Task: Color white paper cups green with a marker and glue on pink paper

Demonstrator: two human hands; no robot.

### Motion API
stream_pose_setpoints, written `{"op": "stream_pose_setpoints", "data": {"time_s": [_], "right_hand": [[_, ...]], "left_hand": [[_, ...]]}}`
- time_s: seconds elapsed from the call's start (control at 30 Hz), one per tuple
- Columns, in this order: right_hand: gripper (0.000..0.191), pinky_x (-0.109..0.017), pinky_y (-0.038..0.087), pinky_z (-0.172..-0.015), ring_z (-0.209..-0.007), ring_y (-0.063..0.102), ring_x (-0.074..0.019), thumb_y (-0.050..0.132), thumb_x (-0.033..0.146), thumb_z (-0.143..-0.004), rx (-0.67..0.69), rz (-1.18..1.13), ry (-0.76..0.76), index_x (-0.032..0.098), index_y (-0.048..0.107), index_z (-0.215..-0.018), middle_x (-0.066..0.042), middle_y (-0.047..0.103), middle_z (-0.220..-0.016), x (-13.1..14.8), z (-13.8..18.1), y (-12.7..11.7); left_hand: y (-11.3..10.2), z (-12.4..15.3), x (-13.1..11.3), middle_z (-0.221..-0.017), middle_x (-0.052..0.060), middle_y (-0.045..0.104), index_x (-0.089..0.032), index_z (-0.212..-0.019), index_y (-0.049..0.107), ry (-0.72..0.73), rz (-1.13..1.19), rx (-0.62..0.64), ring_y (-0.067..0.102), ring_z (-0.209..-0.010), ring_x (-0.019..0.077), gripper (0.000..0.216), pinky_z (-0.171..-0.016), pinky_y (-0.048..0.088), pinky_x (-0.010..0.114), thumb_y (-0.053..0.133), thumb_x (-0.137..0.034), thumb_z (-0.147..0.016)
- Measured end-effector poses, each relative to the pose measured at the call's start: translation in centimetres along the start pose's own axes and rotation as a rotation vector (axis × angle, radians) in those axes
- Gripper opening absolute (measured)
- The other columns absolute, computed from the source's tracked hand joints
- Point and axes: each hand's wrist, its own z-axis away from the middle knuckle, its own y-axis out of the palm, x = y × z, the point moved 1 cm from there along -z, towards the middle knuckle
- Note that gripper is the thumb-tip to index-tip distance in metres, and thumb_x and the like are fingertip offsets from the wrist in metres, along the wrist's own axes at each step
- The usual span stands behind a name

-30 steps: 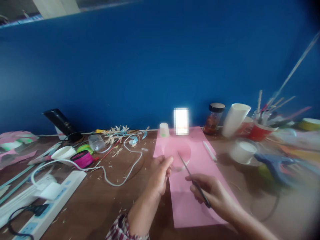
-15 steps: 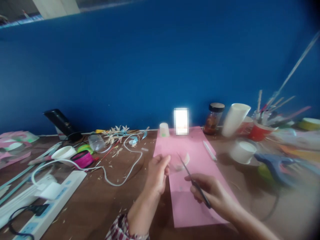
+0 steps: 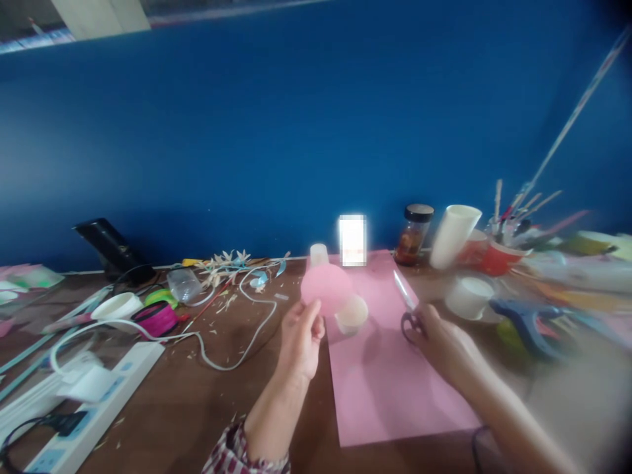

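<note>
My left hand [image 3: 302,339] pinches a round pink paper disc [image 3: 326,288] and holds it upright above the left edge of a pink paper sheet [image 3: 390,378]. A small paper cup [image 3: 351,314] lies just right of the disc on the sheet. My right hand [image 3: 442,342] grips small scissors [image 3: 407,309] over the right part of the sheet, with their blades pointing up and away. Both hands are closed.
A white power strip [image 3: 89,408] with plugged cables lies at the left, near a magenta thread spool [image 3: 158,317] and a white cable [image 3: 237,329]. At the back stand a dark-lidded jar [image 3: 413,234], a white paper cup [image 3: 454,234] and a red cup of tools [image 3: 498,253]. A blue glue gun [image 3: 533,316] lies at the right.
My left hand has lifted the pink disc upright. My right hand has swung right and turned the scissors, which were angled across the sheet before. The view shifted slightly.
</note>
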Motion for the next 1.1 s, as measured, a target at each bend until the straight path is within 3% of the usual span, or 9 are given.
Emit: {"op": "stream_pose_setpoints", "data": {"time_s": [0.27, 0.43, 0.5, 0.57, 0.67, 0.73, 0.83, 1.0, 1.1], "right_hand": [[0.014, -0.026, 0.03, -0.053, -0.068, 0.064, -0.0207, 0.053, 0.019, -0.087, 0.155, 0.24, -0.085, 0.022, 0.067, -0.087, -0.006, 0.069, -0.077, 3.3, 1.2, 0.3], [0.011, -0.028, 0.035, -0.059, -0.087, 0.061, -0.0254, 0.063, 0.019, -0.081, 0.021, 0.246, -0.187, 0.023, 0.071, -0.074, -0.009, 0.066, -0.095, 3.6, 1.7, 0.1], [0.013, -0.03, 0.037, -0.062, -0.083, 0.059, -0.0242, 0.062, 0.023, -0.082, -0.014, 0.085, -0.196, 0.022, 0.07, -0.071, -0.008, 0.066, -0.087, 3.5, 1.6, 0.0], [0.016, -0.03, 0.038, -0.06, -0.07, 0.057, -0.0201, 0.058, 0.032, -0.086, 0.007, -0.259, -0.126, 0.021, 0.07, -0.082, -0.005, 0.063, -0.075, 3.6, 1.6, 0.0], [0.035, -0.027, 0.036, -0.053, -0.056, 0.048, -0.0148, 0.054, 0.05, -0.087, 0.126, -0.855, -0.027, 0.018, 0.066, -0.096, 0.0, 0.055, -0.062, 4.3, 1.7, -0.2], [0.037, -0.025, 0.033, -0.051, -0.054, 0.043, -0.0117, 0.061, 0.053, -0.083, 0.201, -1.104, -0.02, 0.017, 0.065, -0.086, 0.001, 0.051, -0.061, 5.0, 1.9, -0.3], [0.035, -0.024, 0.029, -0.051, -0.054, 0.037, -0.0084, 0.073, 0.049, -0.075, 0.243, -1.254, 0.011, 0.015, 0.063, -0.072, 0.003, 0.048, -0.06, 5.7, 2.2, -0.4], [0.032, -0.022, 0.025, -0.05, -0.053, 0.033, -0.0069, 0.075, 0.044, -0.076, 0.261, -1.378, 0.081, 0.015, 0.062, -0.071, 0.005, 0.043, -0.056, 5.5, 2.4, 0.0], [0.032, -0.022, 0.026, -0.051, -0.053, 0.035, -0.0067, 0.076, 0.042, -0.076, 0.291, -1.491, 0.132, 0.016, 0.06, -0.068, 0.005, 0.045, -0.056, 5.2, 2.5, 0.4]], "left_hand": [[0.1, 0.4, 0.5, -0.055, -0.007, 0.047, -0.016, -0.068, 0.052, -0.011, -0.006, 0.095, 0.037, -0.046, 0.0028, 0.027, -0.046, 0.027, 0.016, 0.075, -0.03, -0.072], [0.3, 0.5, 0.6, -0.055, -0.007, 0.048, -0.016, -0.073, 0.055, -0.051, -0.022, 0.14, 0.038, -0.046, 0.0027, 0.025, -0.047, 0.028, 0.015, 0.075, -0.031, -0.073], [0.3, 0.6, 0.7, -0.054, -0.007, 0.046, -0.016, -0.073, 0.054, -0.062, -0.033, 0.149, 0.038, -0.046, 0.0027, 0.026, -0.046, 0.027, 0.015, 0.075, -0.032, -0.073], [0.4, 0.8, 0.9, -0.052, -0.007, 0.045, -0.016, -0.071, 0.053, -0.08, -0.066, 0.165, 0.037, -0.045, 0.0025, 0.027, -0.045, 0.024, 0.016, 0.074, -0.033, -0.072], [0.6, 1.1, 1.4, -0.048, -0.007, 0.044, -0.016, -0.067, 0.051, -0.113, -0.166, 0.222, 0.034, -0.042, 0.0026, 0.029, -0.044, 0.022, 0.017, 0.071, -0.035, -0.075], [0.7, 1.4, 1.7, -0.045, -0.007, 0.044, -0.016, -0.065, 0.05, -0.117, -0.245, 0.269, 0.034, -0.042, 0.0034, 0.029, -0.044, 0.024, 0.018, 0.07, -0.035, -0.076], [0.9, 1.8, 1.8, -0.045, -0.005, 0.046, -0.015, -0.068, 0.055, -0.114, -0.341, 0.308, 0.037, -0.042, 0.0047, 0.026, -0.046, 0.027, 0.019, 0.068, -0.036, -0.076], [1.2, 2.2, 1.8, -0.05, -0.005, 0.048, -0.013, -0.076, 0.062, -0.122, -0.378, 0.379, 0.038, -0.045, 0.0049, 0.022, -0.046, 0.028, 0.019, 0.073, -0.032, -0.072], [1.4, 2.2, 1.9, -0.059, -0.003, 0.052, -0.013, -0.084, 0.064, -0.093, -0.39, 0.34, 0.038, -0.048, 0.0042, 0.022, -0.046, 0.029, 0.018, 0.074, -0.027, -0.07]]}}
